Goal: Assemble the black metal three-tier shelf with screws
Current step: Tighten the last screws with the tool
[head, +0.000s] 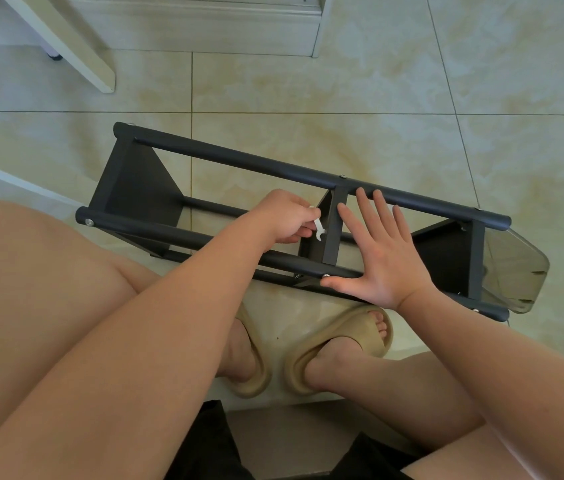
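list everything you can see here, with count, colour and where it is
shelf: one, black, lying on its side on the floor
wrench: one, white, small, by the middle tier
screws: several, silver, in the shelf posts
plastic piece: one, smoky translucent, at the shelf's right end
furniture leg: one, white, upper left
floor tiles: many, beige, under everything
slippers: two, beige, on the feet below the shelf
left hand: one, pinches the wrench
right hand: one, open, flat across the shelf's posts
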A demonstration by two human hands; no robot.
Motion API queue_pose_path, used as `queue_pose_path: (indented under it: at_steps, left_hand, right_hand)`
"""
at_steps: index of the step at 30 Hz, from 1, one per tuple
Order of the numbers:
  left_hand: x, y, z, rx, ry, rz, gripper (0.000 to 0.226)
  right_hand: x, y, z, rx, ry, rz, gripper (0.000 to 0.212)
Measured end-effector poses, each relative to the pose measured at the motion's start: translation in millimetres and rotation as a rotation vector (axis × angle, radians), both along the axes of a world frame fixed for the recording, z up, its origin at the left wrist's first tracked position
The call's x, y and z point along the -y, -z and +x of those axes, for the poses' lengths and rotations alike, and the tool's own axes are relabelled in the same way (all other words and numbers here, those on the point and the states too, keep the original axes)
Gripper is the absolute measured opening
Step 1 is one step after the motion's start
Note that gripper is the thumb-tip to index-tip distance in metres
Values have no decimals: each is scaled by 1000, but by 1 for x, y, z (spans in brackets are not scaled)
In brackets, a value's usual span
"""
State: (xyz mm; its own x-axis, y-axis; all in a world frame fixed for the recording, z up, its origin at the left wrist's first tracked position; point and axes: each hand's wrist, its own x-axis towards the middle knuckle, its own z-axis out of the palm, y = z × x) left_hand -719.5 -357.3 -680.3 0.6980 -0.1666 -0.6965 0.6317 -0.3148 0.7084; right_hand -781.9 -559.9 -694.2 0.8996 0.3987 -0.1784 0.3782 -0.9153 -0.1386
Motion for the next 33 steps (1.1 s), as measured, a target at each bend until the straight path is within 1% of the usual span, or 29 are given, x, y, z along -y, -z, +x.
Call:
queue_pose_path:
  at_steps: [3, 8, 13, 17, 21, 25, 33]
  left_hand:
    - [3, 1, -2, 38, 23, 50, 25]
    - [8, -1, -4, 2, 38, 30, 27]
    - [9, -3, -5, -32, 34, 9, 20]
    - [6, -6, -5, -55, 50, 19, 8]
    - [7, -7, -6, -110, 55, 19, 10]
    - [9, -7, -7, -121, 106, 51, 16]
    - [6, -10, -5, -165, 153, 47, 16]
  right_hand:
    - [0, 0, 0, 0, 2, 1, 115]
    - [-1, 0, -2, -1, 2, -2, 116]
    - [-1, 0, -4, -5, 3, 1, 116]
    - [-1, 0, -4, -1, 1, -5, 115]
    - [-1, 0, -4, 1, 0, -1, 115]
    - [-2, 1, -4, -1, 1, 0, 115]
    - [-2, 0, -4, 5, -1, -1, 116]
